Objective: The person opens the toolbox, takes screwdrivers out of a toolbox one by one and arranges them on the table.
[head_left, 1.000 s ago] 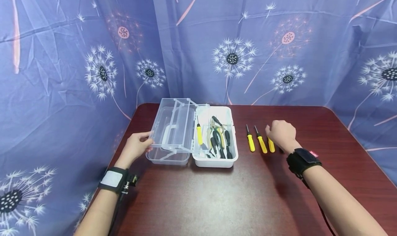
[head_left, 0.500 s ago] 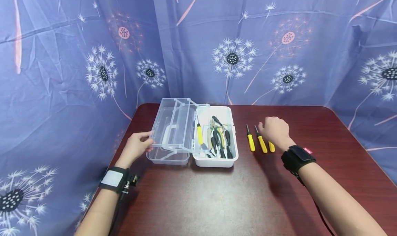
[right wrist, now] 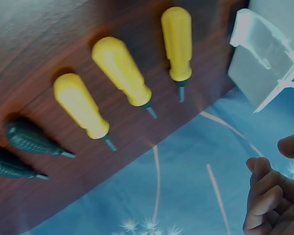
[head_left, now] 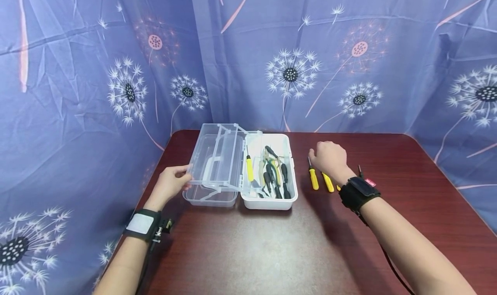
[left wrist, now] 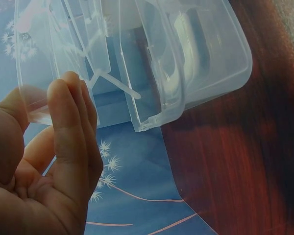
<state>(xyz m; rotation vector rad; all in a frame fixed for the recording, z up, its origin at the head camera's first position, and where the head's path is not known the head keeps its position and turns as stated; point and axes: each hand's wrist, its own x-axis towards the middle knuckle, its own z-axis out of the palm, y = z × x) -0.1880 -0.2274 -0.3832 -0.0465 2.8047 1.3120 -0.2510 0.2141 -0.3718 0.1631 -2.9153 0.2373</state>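
The left hand [head_left: 168,185] is resting its straight fingers [left wrist: 71,122] against the outer edge of the clear lid [head_left: 215,157] of the open toolbox [head_left: 272,200], gripping nothing. The toolbox is sitting on the dark red table [head_left: 272,247], with tools lying in its white tray.

The right hand [head_left: 328,158] is hovering above three yellow-handled screwdrivers [right wrist: 122,73], its fingers [right wrist: 264,200] loosely curled and holding nothing. The screwdrivers are lying side by side on the table, just right of the toolbox. Two black-handled screwdrivers [right wrist: 27,139] are lying beside them.
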